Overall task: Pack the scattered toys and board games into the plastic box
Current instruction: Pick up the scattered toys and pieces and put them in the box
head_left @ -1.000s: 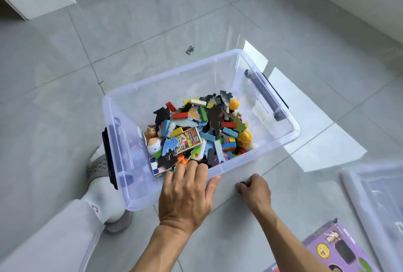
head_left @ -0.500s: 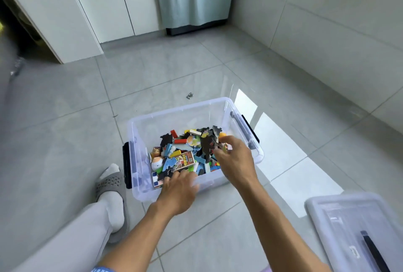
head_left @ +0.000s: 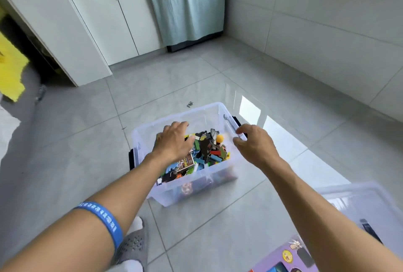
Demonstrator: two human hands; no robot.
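A clear plastic box point(head_left: 196, 191) with black side handles stands on the grey tiled floor, holding a heap of coloured toy pieces point(head_left: 209, 151) and a small card box. My left hand point(head_left: 173, 141) lies palm down over the left part of the heap, fingers spread. My right hand point(head_left: 254, 143) hovers over the box's right rim, fingers curled and apart, holding nothing I can see. A purple board game box point(head_left: 290, 258) lies on the floor at the bottom right, partly behind my right forearm.
The box's clear lid point(head_left: 366, 204) lies at the right edge. A small metal clip point(head_left: 190, 104) sits on the floor just behind the box. My slippered foot point(head_left: 133, 243) is at the bottom. White cabinets, a curtain and a tiled wall stand beyond.
The camera has tilted up and back. My right hand went from the floor into the box, then to its right rim. My left hand moved from the near rim onto the toys.
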